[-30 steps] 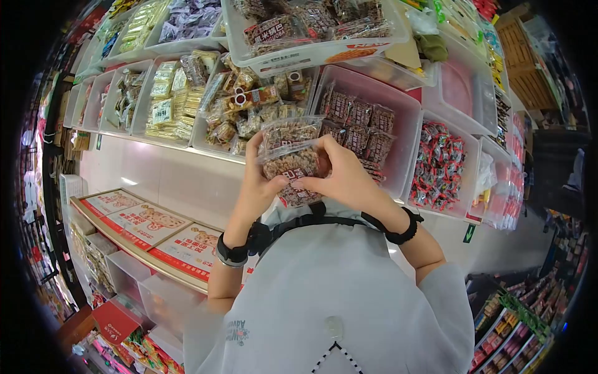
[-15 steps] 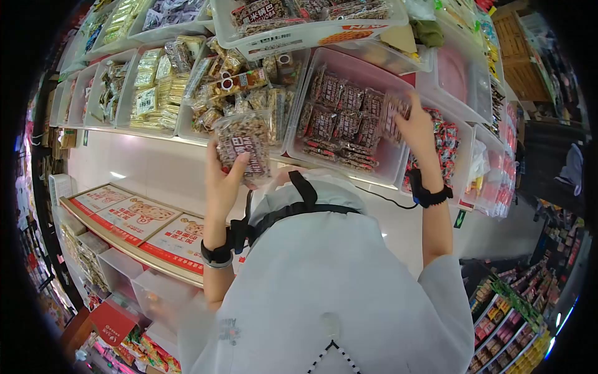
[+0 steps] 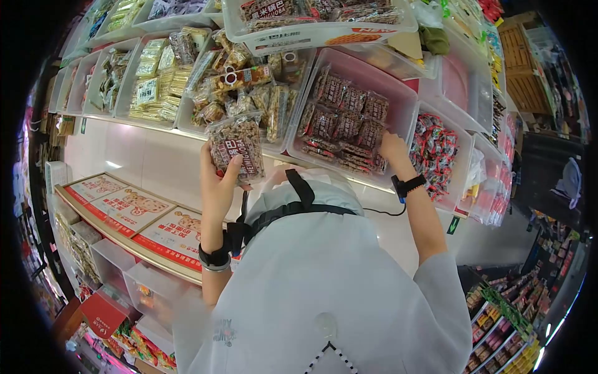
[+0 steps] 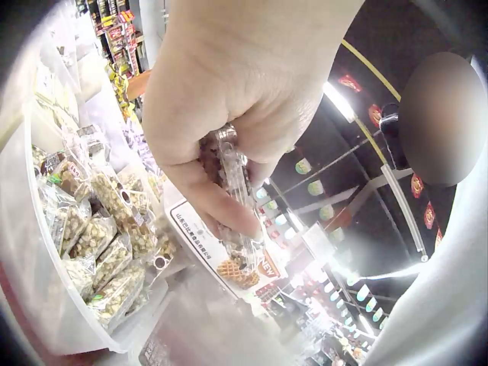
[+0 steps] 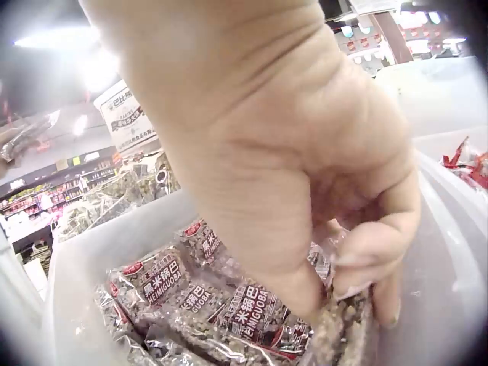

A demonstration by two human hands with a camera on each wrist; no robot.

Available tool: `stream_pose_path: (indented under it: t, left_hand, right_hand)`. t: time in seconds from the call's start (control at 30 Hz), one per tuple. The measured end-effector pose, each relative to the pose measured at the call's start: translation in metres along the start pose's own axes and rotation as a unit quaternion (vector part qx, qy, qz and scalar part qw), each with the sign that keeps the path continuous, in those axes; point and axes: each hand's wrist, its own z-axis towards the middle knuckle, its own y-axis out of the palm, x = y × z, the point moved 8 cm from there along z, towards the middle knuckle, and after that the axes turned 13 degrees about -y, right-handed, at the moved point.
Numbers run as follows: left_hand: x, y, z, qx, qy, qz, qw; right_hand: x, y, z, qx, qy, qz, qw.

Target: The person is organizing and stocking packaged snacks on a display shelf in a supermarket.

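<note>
My left hand (image 3: 218,187) grips a clear packet of black rice crackers (image 3: 240,146) in front of the bins, thumb across its printed face. In the left wrist view the packet is edge-on between thumb and fingers. My right hand (image 3: 395,151) is down at the near right corner of a translucent bin (image 3: 402,103). There, in the right wrist view, its thumb and fingers pinch a cracker packet (image 5: 347,332) at the end of a row. Several like packets (image 3: 349,128) lie in rows in this bin.
A raised tub (image 3: 324,37) of similar packets stands behind the bin. To the left is a bin of mixed wrapped snacks (image 3: 240,81); to the right, one of red-wrapped sweets (image 3: 433,149). A framed poster panel (image 3: 143,212) edges the lower shelf at left.
Both hands held packets together before me at first. The right hand then carried a packet to the bin's right side and has since lowered into its near corner; the left shifted left with its packet.
</note>
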Motion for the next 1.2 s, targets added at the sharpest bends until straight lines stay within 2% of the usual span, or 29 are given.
stream_pose_path:
  t: [0.03,0.1,0.23,0.3,0.4,0.5,0.63,0.73,0.8,1.0,1.03,1.1,1.2]
  left_hand:
    - [0.000,-0.001,-0.001,0.001,0.000,0.000,1.000]
    - [-0.003,-0.004,-0.002,0.011,-0.009,0.001,1.000]
    - [-0.005,-0.007,-0.002,0.015,0.002,-0.006,1.000]
    - [-0.012,-0.008,0.001,-0.004,-0.010,-0.013,1.000]
    - [-0.010,-0.005,0.001,0.000,-0.011,-0.012,1.000]
    - [-0.003,0.001,-0.002,0.008,0.009,0.000,1.000]
    - [-0.007,0.000,-0.002,0.018,0.005,0.000,1.000]
    - [-0.010,-0.002,-0.003,0.017,0.004,-0.010,1.000]
    - [-0.011,-0.004,-0.003,0.030,-0.004,-0.005,1.000]
    - [-0.018,-0.002,-0.002,0.029,-0.011,-0.002,1.000]
    - [-0.018,-0.002,-0.002,0.030,-0.014,-0.005,0.999]
    - [-0.015,0.000,-0.002,0.022,-0.001,0.001,1.000]
    - [-0.018,-0.002,0.000,0.015,-0.015,-0.009,1.000]
  right_hand:
    - [0.003,-0.001,0.003,0.000,-0.001,0.000,1.000]
    - [0.007,0.010,0.003,-0.108,0.021,0.012,0.994]
    - [0.004,0.011,-0.004,-0.166,0.031,0.066,0.983]
    - [0.006,0.026,0.002,-0.102,-0.001,0.052,0.993]
    - [0.012,0.045,0.003,-0.066,0.012,0.058,0.996]
    - [0.016,0.048,0.002,-0.086,0.028,0.100,0.991]
    - [0.005,0.022,-0.006,-0.056,0.013,0.072,0.996]
    - [-0.002,-0.011,-0.025,-0.038,0.048,0.109,0.992]
    - [-0.001,-0.031,-0.036,0.041,0.048,0.097,0.993]
    - [-0.003,-0.045,-0.059,0.116,0.024,0.161,0.980]
    - [-0.001,-0.045,-0.060,0.113,0.022,0.159,0.980]
    - [-0.005,-0.029,-0.062,0.009,-0.011,0.171,0.985]
    - [-0.002,-0.031,-0.070,0.025,0.018,0.207,0.978]
